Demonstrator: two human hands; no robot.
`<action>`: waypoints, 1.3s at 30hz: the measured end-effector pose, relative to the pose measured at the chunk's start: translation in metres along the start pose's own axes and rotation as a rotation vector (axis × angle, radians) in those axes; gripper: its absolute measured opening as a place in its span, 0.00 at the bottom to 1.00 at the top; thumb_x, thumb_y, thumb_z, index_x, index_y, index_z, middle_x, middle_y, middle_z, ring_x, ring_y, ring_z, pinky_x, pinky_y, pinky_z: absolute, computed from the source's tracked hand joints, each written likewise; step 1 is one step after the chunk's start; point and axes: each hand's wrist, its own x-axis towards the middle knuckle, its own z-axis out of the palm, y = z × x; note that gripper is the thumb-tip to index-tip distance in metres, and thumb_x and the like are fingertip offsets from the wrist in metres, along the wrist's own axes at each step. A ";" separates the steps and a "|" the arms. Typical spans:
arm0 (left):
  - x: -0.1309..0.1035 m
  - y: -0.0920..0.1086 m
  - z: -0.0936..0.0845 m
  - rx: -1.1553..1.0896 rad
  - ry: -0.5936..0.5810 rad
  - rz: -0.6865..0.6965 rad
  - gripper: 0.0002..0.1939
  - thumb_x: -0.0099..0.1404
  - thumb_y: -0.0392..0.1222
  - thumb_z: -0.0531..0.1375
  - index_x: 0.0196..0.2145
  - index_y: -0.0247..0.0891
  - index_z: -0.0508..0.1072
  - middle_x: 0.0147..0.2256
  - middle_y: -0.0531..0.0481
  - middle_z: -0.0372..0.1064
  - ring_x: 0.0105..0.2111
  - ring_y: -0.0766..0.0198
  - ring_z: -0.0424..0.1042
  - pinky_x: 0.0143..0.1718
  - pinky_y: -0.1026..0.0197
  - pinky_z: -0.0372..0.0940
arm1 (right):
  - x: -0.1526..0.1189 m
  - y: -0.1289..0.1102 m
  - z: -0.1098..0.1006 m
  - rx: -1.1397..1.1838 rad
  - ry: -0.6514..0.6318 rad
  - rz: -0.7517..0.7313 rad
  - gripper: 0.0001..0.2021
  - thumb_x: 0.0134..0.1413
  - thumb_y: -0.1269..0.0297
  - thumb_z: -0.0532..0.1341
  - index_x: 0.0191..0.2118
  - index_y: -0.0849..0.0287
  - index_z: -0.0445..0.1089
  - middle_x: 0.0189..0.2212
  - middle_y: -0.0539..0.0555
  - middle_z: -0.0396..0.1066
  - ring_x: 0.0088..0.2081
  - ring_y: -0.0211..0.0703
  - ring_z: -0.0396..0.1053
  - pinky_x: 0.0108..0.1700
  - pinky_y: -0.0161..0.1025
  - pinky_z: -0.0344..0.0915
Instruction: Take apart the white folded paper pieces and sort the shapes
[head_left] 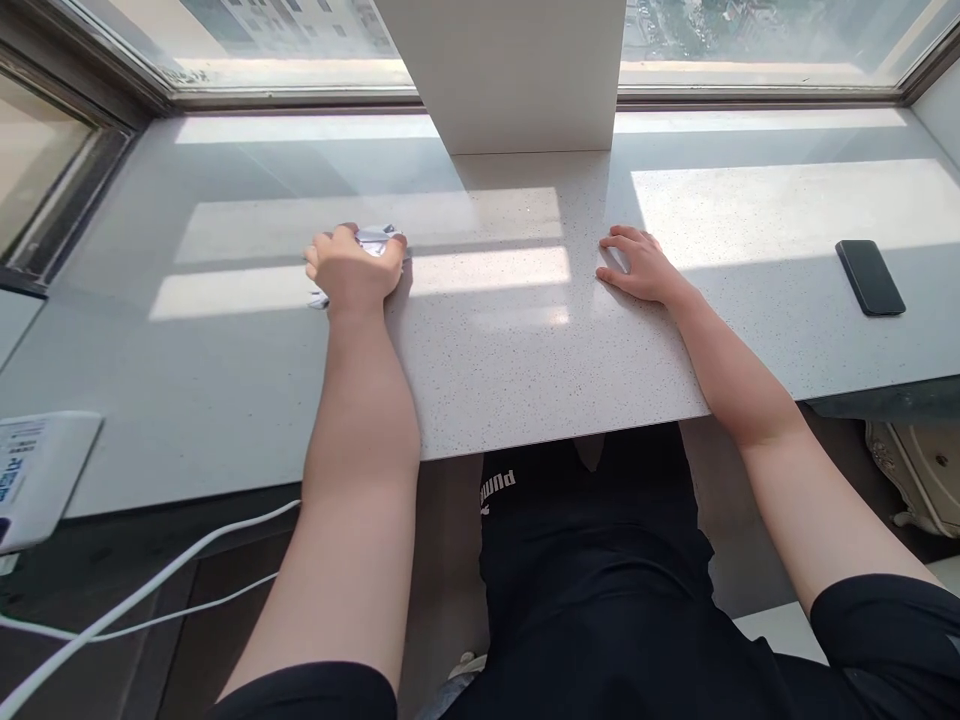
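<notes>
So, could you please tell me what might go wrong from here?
The left forearm could snag the white cable, since one strand disappears behind it in this view. The white box by the front edge of the counter might get knocked off if that arm swings outward. The crumpled white material under the left hand might slip, as it pokes out around the fingers.

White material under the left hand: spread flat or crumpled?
Crumpled: the white material shows creased edges around the left hand, which hides the rest.
</notes>
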 end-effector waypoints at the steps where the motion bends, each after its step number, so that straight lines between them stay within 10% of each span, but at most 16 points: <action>1: -0.005 0.007 0.002 -0.015 -0.032 0.048 0.33 0.83 0.51 0.74 0.75 0.32 0.75 0.75 0.34 0.72 0.80 0.30 0.62 0.88 0.19 0.55 | 0.000 0.000 0.000 -0.002 0.000 0.003 0.37 0.79 0.36 0.69 0.82 0.50 0.79 0.89 0.68 0.66 0.90 0.84 0.60 0.93 0.88 0.47; 15: -0.144 0.138 0.045 -0.108 -0.597 0.960 0.43 0.79 0.64 0.71 0.83 0.44 0.77 0.85 0.33 0.71 0.87 0.27 0.64 0.92 0.23 0.55 | 0.002 0.003 0.001 0.045 0.093 0.005 0.32 0.84 0.37 0.64 0.77 0.50 0.82 0.81 0.68 0.78 0.84 0.79 0.70 0.89 0.80 0.64; 24: -0.148 0.144 0.038 -0.217 -0.572 0.999 0.47 0.81 0.80 0.70 0.84 0.51 0.77 0.89 0.36 0.66 0.91 0.26 0.59 0.95 0.17 0.42 | 0.001 0.003 -0.001 0.055 0.109 0.002 0.30 0.86 0.38 0.60 0.76 0.49 0.82 0.78 0.66 0.81 0.81 0.76 0.74 0.87 0.78 0.67; 31: -0.105 0.119 0.032 -0.337 -0.297 0.662 0.38 0.88 0.77 0.57 0.77 0.52 0.81 0.81 0.37 0.78 0.88 0.38 0.68 0.95 0.25 0.49 | -0.005 -0.015 -0.008 0.088 0.069 0.024 0.33 0.86 0.35 0.57 0.77 0.50 0.81 0.77 0.69 0.80 0.78 0.77 0.74 0.84 0.79 0.71; 36: -0.093 0.094 0.047 -0.189 -0.413 0.516 0.50 0.87 0.77 0.51 0.82 0.34 0.76 0.84 0.21 0.70 0.90 0.27 0.61 0.92 0.23 0.52 | -0.011 -0.037 -0.012 0.155 0.007 -0.032 0.32 0.80 0.35 0.65 0.75 0.50 0.82 0.67 0.67 0.85 0.62 0.71 0.83 0.71 0.71 0.81; 39: -0.105 0.096 0.048 -0.180 -0.456 0.561 0.49 0.87 0.80 0.51 0.84 0.41 0.75 0.85 0.26 0.70 0.91 0.28 0.59 0.92 0.23 0.52 | -0.013 -0.045 -0.014 0.167 -0.045 -0.087 0.32 0.74 0.35 0.70 0.70 0.51 0.84 0.63 0.66 0.86 0.55 0.67 0.83 0.65 0.67 0.82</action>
